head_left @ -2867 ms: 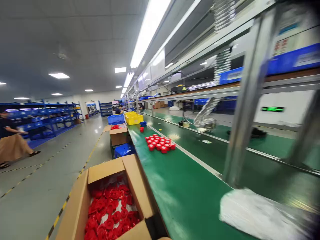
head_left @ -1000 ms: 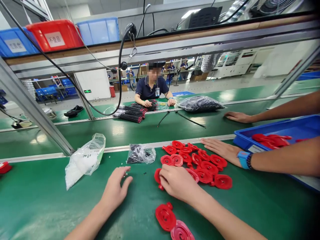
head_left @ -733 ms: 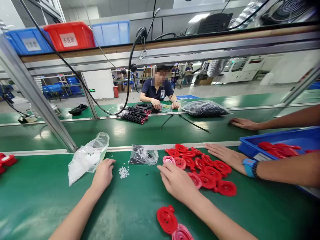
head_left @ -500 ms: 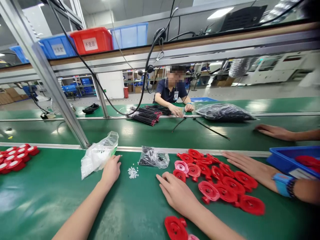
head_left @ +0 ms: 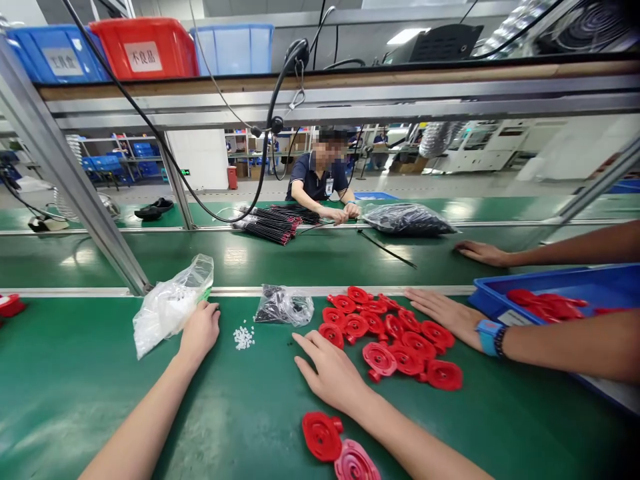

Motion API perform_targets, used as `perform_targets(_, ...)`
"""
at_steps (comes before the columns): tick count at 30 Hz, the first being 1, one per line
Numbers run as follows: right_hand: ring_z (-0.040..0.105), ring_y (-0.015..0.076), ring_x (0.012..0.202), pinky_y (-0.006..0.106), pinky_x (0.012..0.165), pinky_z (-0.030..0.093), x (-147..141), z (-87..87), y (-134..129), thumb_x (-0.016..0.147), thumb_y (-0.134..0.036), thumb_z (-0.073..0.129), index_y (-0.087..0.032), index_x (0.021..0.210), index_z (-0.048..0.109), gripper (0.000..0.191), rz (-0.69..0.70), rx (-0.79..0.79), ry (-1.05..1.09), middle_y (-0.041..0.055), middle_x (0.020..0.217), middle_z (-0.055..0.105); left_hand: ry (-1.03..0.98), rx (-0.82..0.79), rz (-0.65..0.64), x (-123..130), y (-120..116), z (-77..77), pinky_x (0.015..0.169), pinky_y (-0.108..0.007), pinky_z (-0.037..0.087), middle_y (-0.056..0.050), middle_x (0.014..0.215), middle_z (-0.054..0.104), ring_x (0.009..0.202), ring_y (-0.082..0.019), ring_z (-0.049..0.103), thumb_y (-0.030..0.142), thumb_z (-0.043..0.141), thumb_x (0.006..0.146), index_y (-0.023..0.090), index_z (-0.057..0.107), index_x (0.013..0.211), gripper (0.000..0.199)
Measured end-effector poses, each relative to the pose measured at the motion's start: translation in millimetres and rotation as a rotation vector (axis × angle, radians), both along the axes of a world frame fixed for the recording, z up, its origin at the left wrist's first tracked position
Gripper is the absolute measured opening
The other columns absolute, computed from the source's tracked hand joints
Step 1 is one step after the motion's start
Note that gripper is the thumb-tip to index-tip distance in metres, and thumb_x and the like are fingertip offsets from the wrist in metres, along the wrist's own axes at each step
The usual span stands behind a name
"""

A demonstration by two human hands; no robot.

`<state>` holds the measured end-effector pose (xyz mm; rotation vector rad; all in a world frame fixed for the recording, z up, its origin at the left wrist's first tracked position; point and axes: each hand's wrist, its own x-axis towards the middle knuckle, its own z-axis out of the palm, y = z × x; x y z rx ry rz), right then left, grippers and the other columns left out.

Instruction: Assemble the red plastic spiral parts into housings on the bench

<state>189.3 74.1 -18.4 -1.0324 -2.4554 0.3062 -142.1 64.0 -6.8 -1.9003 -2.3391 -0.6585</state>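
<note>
My left hand [head_left: 200, 335] rests by the right edge of a clear bag of white parts [head_left: 163, 312], fingers curled together, with a tiny dark thing at the fingertips that I cannot make out. Right of it lies a small pile of white bits [head_left: 244, 337]. My right hand [head_left: 327, 370] is spread low over the green surface [head_left: 235, 413], holding nothing, beside tiny dark specks [head_left: 290, 343]. A clear bag of black parts [head_left: 283, 305] lies above it. Red round parts [head_left: 407, 359] are grouped to its right; a red one [head_left: 321, 435] and a pink one [head_left: 356, 461] lie below.
At the right, another person's hand [head_left: 445, 313] with a blue wristband touches the red group, near a blue bin [head_left: 487, 293]. Another hand [head_left: 483, 253] rests farther back. Across the bench a person [head_left: 320, 173] handles something beside black cables [head_left: 270, 223]. A metal post [head_left: 95, 180] slants at left.
The view has turned right, so most things appear farther left. My right hand's fingers have spread a little, and dark specks now show near them. The hands of the person across have come together.
</note>
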Motion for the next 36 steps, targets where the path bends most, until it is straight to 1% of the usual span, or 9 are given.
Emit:
perform_targets(3,0.069,0.0258,0.099,0.040,0.088,0.061,0,1.0,1,0.100,-0.020,0.058,-0.014,0.140,0.059,0.040,-0.011,-0.026,-0.015,0.0125,0.115,0.063,-0.031,0.035,0.006,-4,1,2.6,0.090,-0.039,0.056,-0.014,0.110,0.072,0.099,-0.029,0.072,0.024,0.043,0.099,0.016,0.073,0.106,0.031)
perform_targets(7,0.069,0.0256,0.098,0.041,0.088,0.060,-1,0.8,2,0.101,-0.021,0.058,-0.013,0.140,0.060,0.039,-0.020,-0.050,-0.033,0.0124,0.115,0.062,-0.065,0.047,0.007,-5,2,5.2,0.085,-0.037,0.056,-0.011,0.102,0.074,0.092,-0.027,0.071,0.028,0.046,0.096,0.019,0.070,0.097,0.025)
perform_targets(10,0.067,0.0250,0.096,0.041,0.086,0.059,0,0.6,1,0.102,-0.022,0.059,-0.015,0.139,0.061,0.038,-0.017,-0.047,-0.043,0.0113,0.113,0.061,-0.081,0.040,0.023,-5,4,4.6,0.084,-0.037,0.055,-0.010,0.098,0.074,0.090,-0.027,0.071,0.032,0.046,0.095,0.017,0.070,0.103,0.029)
perform_targets(13,0.066,0.0234,0.090,0.039,0.082,0.058,3,2.7,1,0.102,-0.024,0.059,-0.019,0.129,0.068,0.029,-0.009,-0.066,-0.021,0.0098,0.110,0.060,-0.087,0.016,0.025,-5,6,4.5,0.085,-0.037,0.054,-0.011,0.100,0.073,0.089,-0.028,0.070,0.036,0.046,0.095,0.017,0.071,0.104,0.032)
perform_targets(19,0.064,0.0172,0.081,0.031,0.075,0.056,16,5.2,11,0.101,-0.019,0.053,-0.018,0.126,0.066,0.028,-0.054,-0.277,0.278,0.0086,0.108,0.065,-0.137,-0.086,0.040,-2,5,9.8,0.069,-0.032,0.049,-0.004,0.082,0.069,0.071,-0.022,0.063,0.041,0.053,0.090,0.021,0.069,0.094,0.026)
perform_targets(24,0.066,0.0202,0.091,0.032,0.076,0.057,19,1.3,17,0.101,-0.019,0.051,-0.021,0.125,0.068,0.029,-0.035,-0.251,0.194,0.0085,0.110,0.064,-0.150,-0.119,0.113,1,4,9.2,0.061,-0.031,0.045,0.000,0.074,0.064,0.064,-0.021,0.059,0.047,0.053,0.089,0.022,0.068,0.100,0.031)
perform_targets(30,0.060,0.0167,0.077,0.030,0.065,0.051,18,-0.5,14,0.104,-0.023,0.049,-0.024,0.131,0.067,0.033,0.028,-0.177,0.087,0.0093,0.112,0.060,-0.136,-0.129,0.141,5,7,10.5,0.060,-0.032,0.045,0.001,0.069,0.059,0.061,-0.020,0.056,0.047,0.054,0.086,0.022,0.069,0.096,0.031)
perform_targets(34,0.059,0.0145,0.074,0.029,0.066,0.050,18,0.3,17,0.105,-0.023,0.046,-0.024,0.121,0.071,0.030,0.045,-0.246,0.150,0.0077,0.111,0.061,-0.138,-0.137,0.168,10,7,13.7,0.060,-0.030,0.044,0.002,0.068,0.057,0.060,-0.018,0.055,0.045,0.055,0.085,0.021,0.068,0.099,0.030)
perform_targets(36,0.061,0.0158,0.078,0.030,0.068,0.051,17,0.9,18,0.106,-0.022,0.044,-0.022,0.124,0.069,0.031,0.028,-0.266,0.165,0.0083,0.112,0.061,-0.140,-0.136,0.177,11,7,14.2,0.060,-0.029,0.044,0.003,0.068,0.057,0.061,-0.018,0.055,0.045,0.056,0.086,0.022,0.068,0.103,0.031)
